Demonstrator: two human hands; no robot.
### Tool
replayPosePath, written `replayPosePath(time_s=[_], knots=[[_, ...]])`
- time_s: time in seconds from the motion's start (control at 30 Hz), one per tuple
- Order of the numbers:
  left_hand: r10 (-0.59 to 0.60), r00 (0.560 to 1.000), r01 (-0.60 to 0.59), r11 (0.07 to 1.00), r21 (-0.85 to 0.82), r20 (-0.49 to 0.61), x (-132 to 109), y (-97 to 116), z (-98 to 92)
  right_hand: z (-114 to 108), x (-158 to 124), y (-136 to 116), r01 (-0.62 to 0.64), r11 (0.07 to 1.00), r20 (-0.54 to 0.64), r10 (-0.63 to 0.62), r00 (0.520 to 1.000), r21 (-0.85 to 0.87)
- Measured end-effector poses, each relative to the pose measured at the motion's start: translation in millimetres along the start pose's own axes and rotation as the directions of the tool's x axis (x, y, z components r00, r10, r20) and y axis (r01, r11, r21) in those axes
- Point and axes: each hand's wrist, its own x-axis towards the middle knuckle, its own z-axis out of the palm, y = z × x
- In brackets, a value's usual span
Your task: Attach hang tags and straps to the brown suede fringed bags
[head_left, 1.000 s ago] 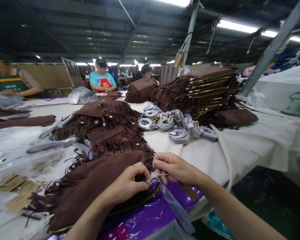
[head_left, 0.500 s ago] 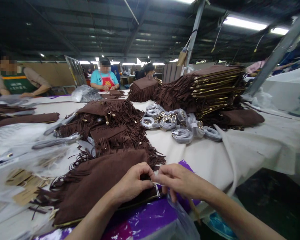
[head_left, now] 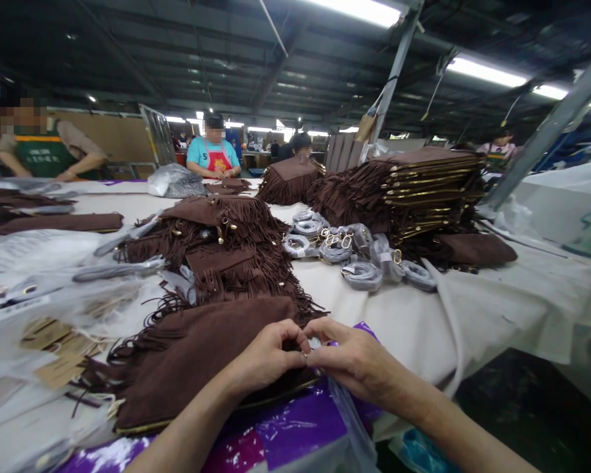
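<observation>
My left hand (head_left: pixel 278 351) and my right hand (head_left: pixel 352 358) meet at the right end of a dark brown fringed suede pouch (head_left: pixel 201 348). Both are closed in a pinch, thumbs and forefingers almost touching. What sits between the fingertips is small and mostly hidden; a whitish bit shows there. The pouch lies flat, its gold zipper (head_left: pixel 280 397) along the near edge and its fringe spread to the left. Below my right hand hangs a greyish clear plastic strip (head_left: pixel 352 420); whether that hand holds it I cannot tell. Shiny purple plastic (head_left: pixel 295 427) lies under the pouch.
Brown fringed pieces (head_left: pixel 226 256) are heaped behind the pouch. Plastic-wrapped coiled straps (head_left: pixel 362 274) with gold clasps lie beside a tall stack of zipped pouches (head_left: pixel 433 187). Cardboard tags (head_left: pixel 62 368) and clear bags are at left. Several co-workers, one in a red apron (head_left: pixel 217 159), work across the table.
My right fingers have curled in closer to my left fingertips. The white strings that hung below them are now out of sight. The view has shifted slightly.
</observation>
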Motion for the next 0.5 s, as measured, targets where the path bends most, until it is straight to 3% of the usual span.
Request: replayPosePath(time_s=[0.27,0.4,0.5], knots=[[0.006,0.999,-0.010,0.995,0.099,0.044,-4.2,8.0,-2.1,-10.2,-0.8,11.8,-0.063,0.976,-0.140,0.093,0.986,0.206],[0.013,0.996,-0.019,0.997,0.072,0.087,-3.8,16.6,-3.4,-17.8,3.6,17.0,-0.083,0.958,-0.115,0.118,0.986,0.273],[-0.019,0.993,0.025,0.999,-0.046,0.119,-0.9,18.3,-0.7,-18.5,18.0,13.8,-0.040,0.957,-0.089,0.068,0.994,0.287]])
